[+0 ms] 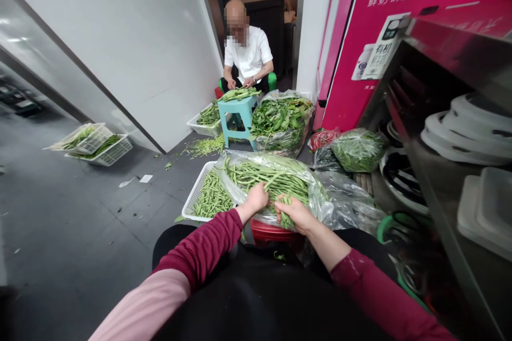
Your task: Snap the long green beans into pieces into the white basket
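Head view: right fingers (279, 206) curled round several bean pieces (286, 219); left fingers (263, 190) pinch apparently one bean (273, 180).

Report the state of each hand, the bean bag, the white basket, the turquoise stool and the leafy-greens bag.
Left hand: closed on long green beans
Right hand: closed around bean pieces
Clear bean bag: open, long green beans inside
White plastic basket: holding bean pieces
Turquoise stool: upright, green vegetables on top
Leafy-greens bag: open-topped, full
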{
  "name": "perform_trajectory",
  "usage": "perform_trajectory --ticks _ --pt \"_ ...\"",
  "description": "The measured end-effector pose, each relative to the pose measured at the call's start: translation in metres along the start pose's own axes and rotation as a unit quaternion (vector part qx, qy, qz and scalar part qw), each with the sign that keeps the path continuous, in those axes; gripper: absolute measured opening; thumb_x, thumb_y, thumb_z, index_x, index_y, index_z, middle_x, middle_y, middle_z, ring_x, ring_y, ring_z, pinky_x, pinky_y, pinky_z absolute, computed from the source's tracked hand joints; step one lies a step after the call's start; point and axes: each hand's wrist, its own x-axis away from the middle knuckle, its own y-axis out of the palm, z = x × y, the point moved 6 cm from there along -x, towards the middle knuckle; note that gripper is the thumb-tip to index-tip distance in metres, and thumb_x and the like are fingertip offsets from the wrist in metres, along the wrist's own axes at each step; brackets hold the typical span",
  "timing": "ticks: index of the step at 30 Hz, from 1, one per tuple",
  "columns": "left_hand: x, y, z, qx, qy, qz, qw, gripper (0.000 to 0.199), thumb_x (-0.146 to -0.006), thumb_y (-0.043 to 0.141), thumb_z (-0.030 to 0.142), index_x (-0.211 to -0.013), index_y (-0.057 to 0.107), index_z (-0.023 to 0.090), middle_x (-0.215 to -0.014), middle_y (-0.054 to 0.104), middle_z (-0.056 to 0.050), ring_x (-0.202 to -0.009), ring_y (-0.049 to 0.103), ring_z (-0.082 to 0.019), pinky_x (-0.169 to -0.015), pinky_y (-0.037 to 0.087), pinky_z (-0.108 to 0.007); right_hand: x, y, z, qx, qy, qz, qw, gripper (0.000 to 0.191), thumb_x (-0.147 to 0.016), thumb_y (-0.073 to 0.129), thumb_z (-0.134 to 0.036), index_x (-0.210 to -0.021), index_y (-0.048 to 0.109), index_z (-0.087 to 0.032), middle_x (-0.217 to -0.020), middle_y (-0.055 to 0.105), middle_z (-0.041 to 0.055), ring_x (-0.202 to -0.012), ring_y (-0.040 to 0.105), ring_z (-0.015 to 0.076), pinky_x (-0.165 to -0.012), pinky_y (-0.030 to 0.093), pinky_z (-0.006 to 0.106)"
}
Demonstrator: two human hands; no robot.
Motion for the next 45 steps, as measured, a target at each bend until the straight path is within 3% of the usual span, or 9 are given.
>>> perform_trajectory --ticks 7,14,20,27,33,35,38,40,45 --pt "0.008 0.011 -0.004 0.103 -0.052 -0.170 0.979 0.021 -0.064 0.064 0.024 -0.078 0.055 0.012 -0.047 0.041 0.007 -0.036 0.031 -0.005 -0.039 0.027 -0.019 -0.010 -0.032 -0.010 -0.053 -0.002 0.129 0.990 0.030 -0.054 0.075 -0.029 -0.067 0.050 -0.018 -0.047 0.050 -0.0058 -0.038 0.046 0.0089 -0.040 0.043 0.024" --pt "0.026 0.024 0.034 0.126 0.109 -0.232 0.958 0.020 -0.054 0.061 0.005 -0.072 0.060 0.012 -0.060 0.054 0.004 -0.054 0.045 -0.006 -0.053 0.036 -0.017 -0.007 -0.019 -0.018 0.127 -0.083 0.141 0.978 0.021 -0.059 0.069 -0.032 -0.063 0.057 -0.016 -0.042 0.050 -0.0041 -0.036 0.043 0.0091 -0.039 0.037 0.024" --pt "0.033 0.015 0.019 0.245 -0.024 -0.346 0.905 0.034 -0.067 0.062 0.041 -0.081 0.058 0.011 -0.054 0.048 0.004 -0.042 0.037 -0.004 -0.040 0.026 -0.018 -0.005 -0.034 -0.025 0.079 -0.087 0.191 0.975 0.024 -0.056 0.071 -0.030 -0.064 0.051 -0.019 -0.041 0.048 -0.0054 -0.037 0.044 0.0108 -0.039 0.035 0.024" --pt "0.034 -0.020 -0.008 0.237 -0.060 -0.331 0.911 0.041 -0.063 0.066 0.044 -0.084 0.051 0.013 -0.059 0.057 0.002 -0.034 0.036 -0.002 -0.034 0.022 -0.016 -0.002 -0.048 -0.041 0.208 -0.143 0.246 0.936 0.016 -0.060 0.064 -0.031 -0.061 0.053 -0.020 -0.045 0.050 -0.0027 -0.040 0.044 0.0124 -0.044 0.032 0.026" --pt "0.044 -0.035 0.010 0.235 -0.036 -0.314 0.919 0.031 -0.066 0.063 0.038 -0.076 0.046 0.015 -0.051 0.052 0.005 -0.029 0.027 -0.001 -0.030 0.015 -0.016 -0.004 -0.040 -0.040 0.511 -0.193 0.258 0.797 0.008 -0.063 0.061 -0.023 -0.062 0.053 -0.023 -0.063 0.056 0.0021 -0.061 0.051 0.0171 -0.055 0.031 0.027" --pt "0.046 -0.039 0.018 0.227 -0.014 -0.310 0.923 0.029 -0.067 0.062 0.037 -0.077 0.047 0.015 -0.049 0.051 0.005 -0.029 0.028 -0.001 -0.030 0.015 -0.016 -0.008 -0.044 -0.034 0.493 -0.156 0.257 0.817 0.014 -0.061 0.063 -0.022 -0.061 0.049 -0.023 -0.063 0.054 0.0023 -0.061 0.050 0.0162 -0.055 0.032 0.027" --pt "0.048 -0.043 0.026 0.205 0.011 -0.332 0.921 0.029 -0.067 0.063 0.037 -0.077 0.049 0.014 -0.049 0.053 0.004 -0.029 0.030 -0.002 -0.031 0.017 -0.016 -0.016 -0.052 -0.013 0.299 -0.008 0.213 0.930 0.022 -0.064 0.065 -0.033 -0.063 0.047 -0.022 -0.053 0.047 -0.0012 -0.048 0.043 0.0123 -0.048 0.033 0.026" --pt "0.049 -0.042 0.030 0.195 0.028 -0.361 0.911 0.030 -0.067 0.063 0.037 -0.078 0.050 0.013 -0.050 0.054 0.002 -0.030 0.031 -0.002 -0.031 0.017 -0.016 -0.016 -0.043 0.005 0.124 0.108 0.111 0.980 0.025 -0.067 0.063 -0.041 -0.067 0.048 -0.020 -0.049 0.043 -0.0044 -0.040 0.037 0.0087 -0.043 0.033 0.024" --pt "0.047 -0.028 0.044 0.155 0.081 -0.414 0.893 0.039 -0.066 0.065 0.037 -0.092 0.054 0.012 -0.054 0.058 0.002 -0.033 0.034 -0.003 -0.034 0.020 -0.017 0.006 0.000 0.016 -0.058 0.230 -0.170 0.956 0.031 -0.071 0.060 -0.043 -0.077 0.056 -0.013 -0.054 0.048 -0.0032 -0.037 0.035 0.0041 -0.038 0.030 0.019"
